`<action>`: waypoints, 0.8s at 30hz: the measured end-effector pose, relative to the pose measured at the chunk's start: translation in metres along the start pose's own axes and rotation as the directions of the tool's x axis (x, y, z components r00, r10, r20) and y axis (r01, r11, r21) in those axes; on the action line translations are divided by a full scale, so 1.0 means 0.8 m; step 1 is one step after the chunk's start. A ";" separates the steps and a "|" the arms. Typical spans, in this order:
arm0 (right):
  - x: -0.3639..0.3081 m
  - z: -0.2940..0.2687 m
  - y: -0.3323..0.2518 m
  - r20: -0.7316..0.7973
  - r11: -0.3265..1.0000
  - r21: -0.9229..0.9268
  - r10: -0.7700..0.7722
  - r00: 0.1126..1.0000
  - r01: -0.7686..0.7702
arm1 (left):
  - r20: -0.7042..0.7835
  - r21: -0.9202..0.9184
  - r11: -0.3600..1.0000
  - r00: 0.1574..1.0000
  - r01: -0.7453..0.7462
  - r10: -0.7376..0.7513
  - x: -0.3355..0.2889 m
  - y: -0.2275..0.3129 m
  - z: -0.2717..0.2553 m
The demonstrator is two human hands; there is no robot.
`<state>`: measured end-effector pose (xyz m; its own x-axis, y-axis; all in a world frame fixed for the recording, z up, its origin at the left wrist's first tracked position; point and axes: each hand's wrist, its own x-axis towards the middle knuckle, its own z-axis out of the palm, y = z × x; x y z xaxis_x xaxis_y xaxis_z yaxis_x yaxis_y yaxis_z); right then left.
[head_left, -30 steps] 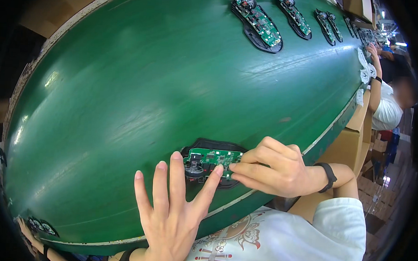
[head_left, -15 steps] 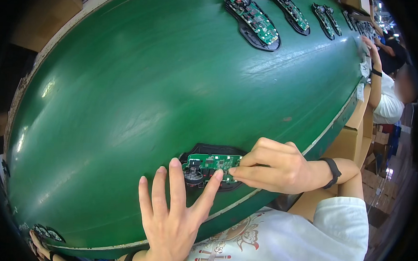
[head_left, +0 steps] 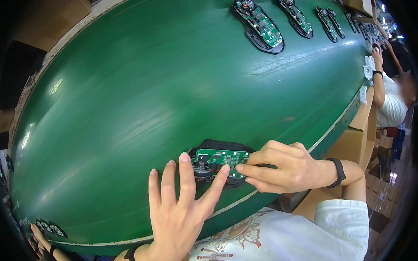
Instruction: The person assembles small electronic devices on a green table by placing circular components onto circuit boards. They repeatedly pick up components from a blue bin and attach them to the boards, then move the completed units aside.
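Observation:
A black shell with a green circuit board (head_left: 219,158) in it lies on the green conveyor belt (head_left: 174,83) near its front edge. My left hand (head_left: 181,212) lies flat on the belt with fingers spread; its thumb and index finger touch the board's near side by a small black wheel. My right hand (head_left: 281,167) comes in from the right, fingers pinched on the board's right end. A black band sits on my right wrist.
Several more black shells with green boards (head_left: 258,24) lie in a row along the belt's far part. Another person (head_left: 389,100) in a white top sits at the belt's right edge. Brown cardboard boxes (head_left: 356,135) stand below that edge.
The assembly and both hands sit slightly lower and more to the right in view. My left thumb has closed in on the board. My right hand still pinches the board's right end.

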<state>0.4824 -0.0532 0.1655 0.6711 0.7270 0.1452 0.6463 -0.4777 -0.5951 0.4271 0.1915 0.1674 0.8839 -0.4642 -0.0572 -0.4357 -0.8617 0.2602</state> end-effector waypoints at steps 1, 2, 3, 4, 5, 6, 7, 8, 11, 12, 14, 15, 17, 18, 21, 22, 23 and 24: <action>-0.002 0.000 0.000 0.009 0.999 -0.038 -0.017 1.000 0.018 | -0.009 -0.002 1.000 1.000 -0.005 0.005 0.001 0.001 0.001; -0.004 0.001 0.001 0.016 0.996 -0.080 -0.040 0.999 0.041 | -0.002 -0.004 1.000 1.000 -0.008 0.008 0.000 0.001 0.002; -0.006 0.000 0.001 0.025 0.990 -0.122 -0.062 0.998 0.065 | 0.003 -0.004 1.000 1.000 -0.009 0.009 0.000 0.002 0.002; -0.008 -0.003 0.001 0.049 0.982 -0.164 -0.085 0.995 0.092 | 0.008 -0.004 1.000 1.000 -0.009 0.009 0.001 0.004 0.002; -0.008 -0.005 0.001 0.070 0.970 -0.208 -0.112 0.991 0.124 | 0.009 0.004 1.000 1.000 -0.007 0.007 0.000 0.005 0.000; -0.009 -0.009 0.001 0.091 0.955 -0.250 -0.140 0.986 0.158 | 0.048 -0.010 1.000 0.999 -0.011 0.011 0.000 0.007 -0.002; -0.008 -0.012 0.002 0.131 0.956 -0.249 -0.124 0.984 0.154 | 0.063 -0.021 1.000 0.998 -0.017 0.018 -0.001 0.007 -0.004; -0.008 -0.016 0.002 0.155 0.959 -0.244 -0.111 0.982 0.147 | 0.085 -0.017 1.000 0.996 -0.026 0.027 0.000 0.006 -0.006; -0.006 -0.031 -0.009 0.272 0.961 -0.251 -0.046 0.961 0.118 | 0.056 -0.127 0.992 0.998 0.026 -0.019 -0.011 0.002 -0.018; -0.013 -0.033 -0.010 0.284 0.935 -0.315 -0.070 0.956 0.162 | 0.027 -0.151 0.988 0.999 0.026 -0.022 -0.017 0.002 -0.026; -0.012 -0.037 -0.017 0.326 0.894 -0.387 -0.094 0.941 0.224 | -0.040 -0.196 0.980 0.998 0.036 -0.045 -0.033 -0.004 -0.038; -0.009 -0.041 -0.021 0.353 0.886 -0.402 -0.083 0.932 0.231 | -0.076 -0.222 0.975 0.996 0.032 -0.051 -0.042 -0.007 -0.039; -0.005 -0.043 -0.021 0.329 0.865 -0.439 -0.098 0.939 0.244 | -0.145 -0.254 0.966 0.985 0.051 -0.090 -0.055 -0.011 -0.041; -0.003 -0.043 -0.019 0.321 0.854 -0.462 -0.093 0.943 0.241 | -0.178 -0.243 0.968 0.978 0.063 -0.108 -0.060 -0.013 -0.040; 0.011 -0.027 0.024 0.102 0.865 -0.492 -0.056 0.993 0.099 | -0.264 -0.239 0.969 0.956 0.060 -0.125 -0.075 -0.023 -0.058; 0.024 -0.022 0.032 0.057 0.862 -0.505 -0.012 0.998 0.040 | -0.289 -0.253 0.967 0.951 0.036 -0.111 -0.074 -0.022 -0.060; 0.040 -0.026 0.043 0.014 0.852 -0.523 0.041 0.999 -0.028 | -0.331 -0.247 0.968 0.936 0.039 -0.122 -0.076 -0.018 -0.066; 0.051 -0.032 0.058 -0.009 0.831 -0.554 0.047 0.999 -0.044 | -0.370 -0.257 0.966 0.922 0.013 -0.111 -0.076 -0.016 -0.072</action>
<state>0.5489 -0.0579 0.1641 0.7043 0.6990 0.1239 0.7086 -0.7028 -0.0628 0.3890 0.2424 0.2228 0.9265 -0.2571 0.2749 -0.3659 -0.7861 0.4981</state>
